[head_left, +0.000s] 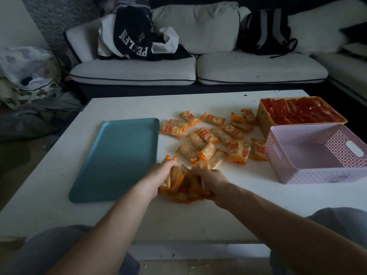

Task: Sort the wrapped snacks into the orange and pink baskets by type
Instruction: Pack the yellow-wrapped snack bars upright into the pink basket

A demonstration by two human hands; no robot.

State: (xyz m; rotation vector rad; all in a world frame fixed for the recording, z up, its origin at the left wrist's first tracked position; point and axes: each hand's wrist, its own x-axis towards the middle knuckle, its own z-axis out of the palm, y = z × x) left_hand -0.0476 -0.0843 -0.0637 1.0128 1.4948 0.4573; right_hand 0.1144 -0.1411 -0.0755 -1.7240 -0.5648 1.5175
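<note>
Head view: my left hand (158,181) and my right hand (213,182) are cupped against either side of a heap of cracker packets (183,188) in the middle of the bench (59,205), a little in from its near edge. The fingers (172,162) of both hands curl in round the heap, pressing the packets together between them, though I cannot tell whether the heap has left the bench top. More of the same orange-wrapped packets (208,135) lie loose beyond my hands, scattered toward the far edge and reaching right up beside the baskets. The orange basket (261,116) sits near the far right corner and is filled to the brim with red wrapped snacks (301,112); I see no red ones out on the bench, so I judge that kind is finished. The pink basket (297,175) stands just in front of it along the right edge, touching or nearly touching it, and nothing shows inside it. A blue tray (117,159) lies on the left half of the bench with nothing on it. So I reckon I am about halfway: one kind is sorted, while every cracker packet is outside the pink basket. What remains is to carry this handful over to the right, drop it in, then gather the scattered ones, probably in several more handfuls.
</note>
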